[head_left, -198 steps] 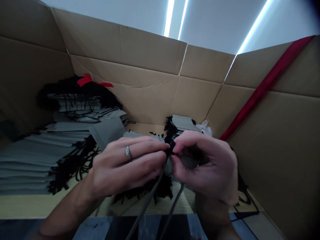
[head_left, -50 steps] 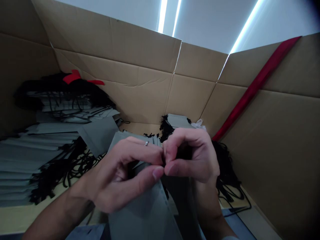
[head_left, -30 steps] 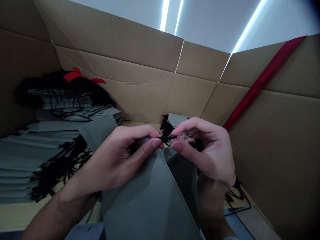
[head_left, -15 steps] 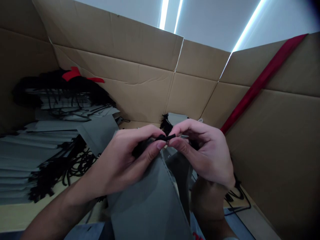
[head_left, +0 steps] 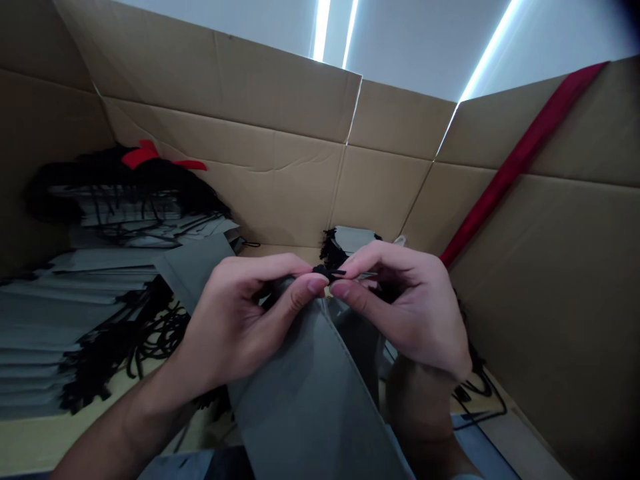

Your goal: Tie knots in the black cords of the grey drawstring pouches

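Observation:
My left hand (head_left: 250, 313) pinches a knotted black cord (head_left: 323, 271) between thumb and index finger. The cord sits at the upper corner of a grey stitched fabric piece (head_left: 320, 387), which hangs below both hands. Close on the right, my right hand (head_left: 410, 300) is closed, its thumb and index fingertip at the cord's short free end. A thin, pale, pointed piece (head_left: 369, 274) shows within the right fingers; its kind I cannot make out. The curled lower fingers of both hands are mostly hidden.
Stacked grey fabric pieces (head_left: 40, 333) with black cords (head_left: 160, 333) lie at left. Behind them, a second stack carries black cords and a red strip (head_left: 140, 155). A smaller grey stack (head_left: 353, 237) stands behind my hands. Cardboard walls (head_left: 280, 160) enclose the area; a dark red band (head_left: 520, 163) crosses the right one.
The cord's knot looks more bunched at my left fingertips, and less of the free end sticks out. My left hand has shifted slightly left, and the grey fabric has swung a little right.

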Motion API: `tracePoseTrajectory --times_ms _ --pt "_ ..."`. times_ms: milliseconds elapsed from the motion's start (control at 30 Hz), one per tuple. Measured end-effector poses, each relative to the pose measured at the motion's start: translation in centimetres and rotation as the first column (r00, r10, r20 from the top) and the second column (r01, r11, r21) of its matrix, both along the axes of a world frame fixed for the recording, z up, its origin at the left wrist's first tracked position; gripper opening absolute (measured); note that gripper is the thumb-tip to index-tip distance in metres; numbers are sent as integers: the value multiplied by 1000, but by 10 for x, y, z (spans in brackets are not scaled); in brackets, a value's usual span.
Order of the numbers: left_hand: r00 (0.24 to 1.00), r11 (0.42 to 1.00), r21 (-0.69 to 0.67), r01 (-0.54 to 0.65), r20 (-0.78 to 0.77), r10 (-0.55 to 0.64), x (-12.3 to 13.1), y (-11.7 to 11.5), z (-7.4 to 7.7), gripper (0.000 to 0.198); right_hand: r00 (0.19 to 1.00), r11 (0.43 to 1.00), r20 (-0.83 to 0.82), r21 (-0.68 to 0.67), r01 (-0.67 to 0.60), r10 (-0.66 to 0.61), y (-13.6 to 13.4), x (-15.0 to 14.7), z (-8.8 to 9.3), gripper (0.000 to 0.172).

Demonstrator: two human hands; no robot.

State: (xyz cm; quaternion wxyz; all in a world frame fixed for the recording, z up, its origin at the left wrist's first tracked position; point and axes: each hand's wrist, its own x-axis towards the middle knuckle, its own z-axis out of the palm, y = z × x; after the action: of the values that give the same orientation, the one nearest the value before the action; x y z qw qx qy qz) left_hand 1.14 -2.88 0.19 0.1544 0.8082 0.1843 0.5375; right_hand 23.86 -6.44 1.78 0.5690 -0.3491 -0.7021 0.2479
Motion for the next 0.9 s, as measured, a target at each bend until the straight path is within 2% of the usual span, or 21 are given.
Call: tracePoseTrajectory --times_ms 133,233,267,300,367,433,600,767,900 --pt "999 999 4 41 -23 -41 0 2 0 22 999 998 -17 -57 -30 29 -1 2 2 33" --pt "993 995 -20 96 -66 -98 -1 3 -3 22 993 992 11 -25 -120 120 4 4 1 60" --pt "991 993 -32 114 -71 -116 -1 3 -4 23 989 989 36 12 -147 146 6 5 0 64" --pt "989 991 -46 127 -76 -130 -1 3 -4 25 985 986 63 53 -161 158 8 5 -1 59" --pt "984 987 -77 141 -97 -148 -1 2 -3 30 983 978 95 124 -168 157 12 5 -4 38" --pt "979 982 -110 151 -120 -164 -1 2 0 34 985 976 96 150 -159 146 14 5 -5 25" --pt "981 977 -127 169 -76 -179 -2 3 0 20 982 978 125 137 -156 139 11 4 -4 32" --pt "977 979 -133 156 -128 -173 -2 2 -4 24 984 981 138 144 -131 112 12 3 -8 33" --pt "984 996 -72 57 -166 -68 0 -1 -2 23 980 983 186 151 -102 73 13 4 -12 29"
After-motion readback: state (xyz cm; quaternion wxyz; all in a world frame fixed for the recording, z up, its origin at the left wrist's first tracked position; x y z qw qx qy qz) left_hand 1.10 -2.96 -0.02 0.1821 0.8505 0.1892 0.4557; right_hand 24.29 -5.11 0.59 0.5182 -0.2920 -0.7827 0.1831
